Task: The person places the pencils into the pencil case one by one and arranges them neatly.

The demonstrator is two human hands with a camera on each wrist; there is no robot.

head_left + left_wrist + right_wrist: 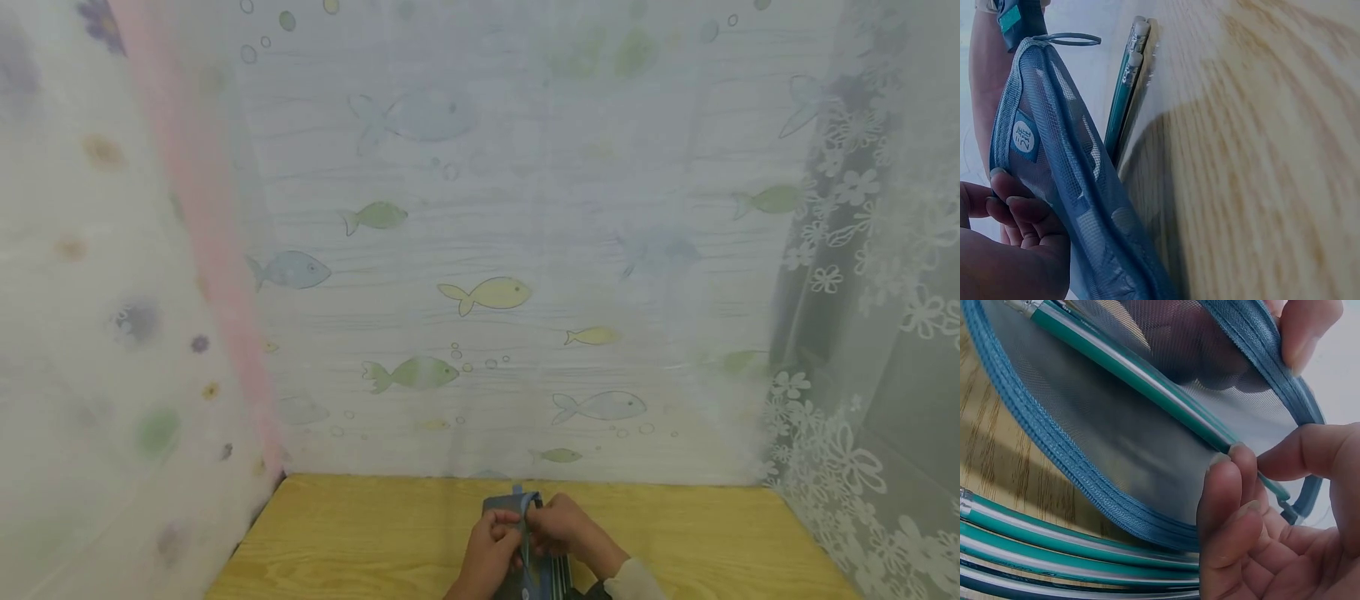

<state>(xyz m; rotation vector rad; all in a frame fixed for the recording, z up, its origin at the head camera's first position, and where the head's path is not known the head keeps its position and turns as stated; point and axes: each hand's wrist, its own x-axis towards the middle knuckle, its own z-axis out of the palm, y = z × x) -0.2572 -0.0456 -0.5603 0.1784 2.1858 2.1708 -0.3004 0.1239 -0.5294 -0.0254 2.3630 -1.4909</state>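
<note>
A blue mesh zip pouch with a small white-lettered label stands unzipped between both hands. My left hand grips the pouch's rim, its fingers curled over the zip edge. My right hand is at the pouch's opening. There its thumb and fingertips pinch a green-and-silver striped pencil, whose eraser end points into the pouch. Several more striped pencils lie on the table beside the pouch. Their white erasers show in the left wrist view.
The wood-grain table spreads to both sides of the hands. A fish-print curtain hangs along its back edge. Flowered curtains hang at the left and right. A loop sticks out from the pouch's end.
</note>
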